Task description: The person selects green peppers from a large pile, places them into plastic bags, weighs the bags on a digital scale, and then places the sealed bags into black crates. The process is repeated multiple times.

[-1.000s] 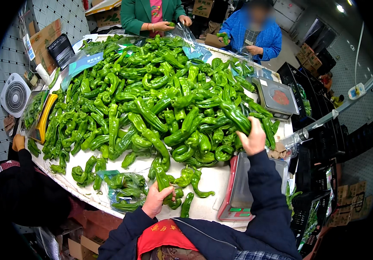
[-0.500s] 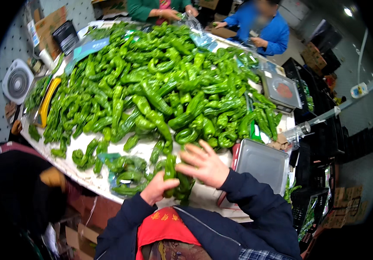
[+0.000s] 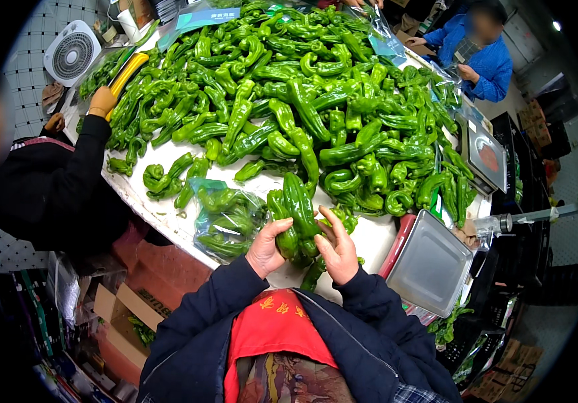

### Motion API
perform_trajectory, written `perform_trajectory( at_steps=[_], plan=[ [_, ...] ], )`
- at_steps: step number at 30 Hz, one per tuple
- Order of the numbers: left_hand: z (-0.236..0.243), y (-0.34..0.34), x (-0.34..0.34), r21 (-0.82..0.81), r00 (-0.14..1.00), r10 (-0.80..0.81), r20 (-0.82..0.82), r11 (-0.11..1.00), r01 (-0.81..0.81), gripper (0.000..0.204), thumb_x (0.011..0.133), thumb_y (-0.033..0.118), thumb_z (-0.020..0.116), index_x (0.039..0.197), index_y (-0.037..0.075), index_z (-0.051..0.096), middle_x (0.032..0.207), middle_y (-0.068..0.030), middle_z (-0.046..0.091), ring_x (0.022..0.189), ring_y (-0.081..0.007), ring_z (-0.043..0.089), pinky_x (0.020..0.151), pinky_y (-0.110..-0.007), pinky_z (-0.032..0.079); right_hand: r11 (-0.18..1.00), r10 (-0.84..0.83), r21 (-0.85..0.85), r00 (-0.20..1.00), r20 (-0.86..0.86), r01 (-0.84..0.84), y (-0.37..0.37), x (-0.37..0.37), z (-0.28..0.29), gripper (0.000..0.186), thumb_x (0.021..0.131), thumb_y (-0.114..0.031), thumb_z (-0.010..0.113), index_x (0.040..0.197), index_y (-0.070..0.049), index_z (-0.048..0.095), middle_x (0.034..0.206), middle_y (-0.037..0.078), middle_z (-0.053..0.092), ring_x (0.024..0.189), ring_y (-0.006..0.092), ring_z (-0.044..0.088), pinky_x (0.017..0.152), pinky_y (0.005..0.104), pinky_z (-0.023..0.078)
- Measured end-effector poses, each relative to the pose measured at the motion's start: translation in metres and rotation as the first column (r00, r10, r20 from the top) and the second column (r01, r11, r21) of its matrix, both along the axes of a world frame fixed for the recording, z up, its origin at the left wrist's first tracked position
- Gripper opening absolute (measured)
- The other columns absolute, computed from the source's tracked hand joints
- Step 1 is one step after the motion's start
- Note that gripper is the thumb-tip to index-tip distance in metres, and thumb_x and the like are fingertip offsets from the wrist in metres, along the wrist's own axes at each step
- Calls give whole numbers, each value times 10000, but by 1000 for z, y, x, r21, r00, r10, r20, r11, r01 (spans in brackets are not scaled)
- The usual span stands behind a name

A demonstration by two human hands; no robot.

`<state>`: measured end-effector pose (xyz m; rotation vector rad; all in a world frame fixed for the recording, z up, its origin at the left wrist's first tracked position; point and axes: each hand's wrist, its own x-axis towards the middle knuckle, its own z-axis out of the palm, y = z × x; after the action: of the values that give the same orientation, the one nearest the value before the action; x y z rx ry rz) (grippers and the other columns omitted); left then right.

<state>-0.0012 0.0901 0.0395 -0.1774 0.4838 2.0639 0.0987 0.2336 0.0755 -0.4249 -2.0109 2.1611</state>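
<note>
In front of my chest I hold a bunch of long, glossy green peppers (image 3: pixel 297 211) upright. My left hand (image 3: pixel 269 247) is closed around their left side, thumb against the peppers. My right hand (image 3: pixel 338 246) presses on their right side with bent fingers, some slightly apart. A clear plastic bag (image 3: pixel 228 221) with green peppers in it lies just left of my left hand. Beyond my hands spreads a large heap of green peppers (image 3: pixel 269 121) on the white table (image 3: pixel 161 218).
A scale with a grey metal pan (image 3: pixel 431 263) stands right of my hands, another scale (image 3: pixel 484 153) farther back. At left, a co-worker's hand (image 3: pixel 103 101) is at a yellow-edged object (image 3: pixel 128 72). A co-worker in blue (image 3: pixel 484 60) is across the table. An open carton (image 3: pixel 128 312) stands below left.
My right hand has come from spread fingers over the table to the peppers' right side. More peppers show between my hands. The left co-worker's arm has reached onto the table. The view has shifted.
</note>
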Motion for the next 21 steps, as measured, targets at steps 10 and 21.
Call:
perform_trajectory(
  at_steps=[10,21],
  plan=[
    [-7,-3,-1,38,1000,-19,22,999,18,593,892,234,530,1396,-63,434,1406,-175,523,1278,-290,529,1102,-436,400,984,-18,-175,992,128,40,8,4,-16,451,970,-41,496,1406,18,400,1373,128,515,1188,172,521,982,288,410],
    [-5,3,1,16,996,47,76,999,-48,607,914,284,501,1412,-50,405,1392,-205,515,1283,-313,514,1113,-440,383,791,-23,-595,978,206,144,17,9,-32,307,1011,-139,481,1273,22,483,1229,126,578,1033,226,636,868,345,536]
  ],
)
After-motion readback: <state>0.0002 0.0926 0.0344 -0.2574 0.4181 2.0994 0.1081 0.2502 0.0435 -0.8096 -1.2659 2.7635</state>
